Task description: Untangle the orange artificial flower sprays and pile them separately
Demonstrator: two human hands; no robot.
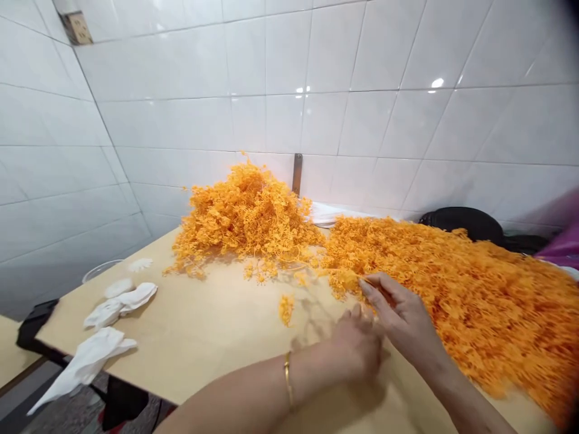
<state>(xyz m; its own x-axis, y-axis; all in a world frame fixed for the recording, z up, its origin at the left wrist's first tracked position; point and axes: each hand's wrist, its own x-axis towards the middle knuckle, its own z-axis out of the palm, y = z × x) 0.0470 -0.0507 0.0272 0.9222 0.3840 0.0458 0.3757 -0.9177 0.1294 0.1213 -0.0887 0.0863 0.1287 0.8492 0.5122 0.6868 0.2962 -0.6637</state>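
My right hand (404, 313) is closed, its thumb and fingertips pinching an orange artificial flower sprig (344, 280) at the edge of the larger heap. Just in front of it, my left hand (360, 340), with a gold bracelet (288, 380) on the wrist, is bent inward with its fingers curled. Motion blurs that hand, and whatever its fingers hold is hidden. A bushy pile of orange sprigs (253, 211) rises at the back left. Along the right side spreads a wide heap of orange sprigs (488, 301). One small loose orange piece (286, 309) lies on the tabletop left of my hands.
Crumpled white cloths or tissues (85, 364) lie along the left edge of the pale wooden table (194, 337), one hanging over it. A black bag-like object (464, 223) and something purple (563, 232) sit behind the right heap. White tiled wall (253, 54) closes off the back.
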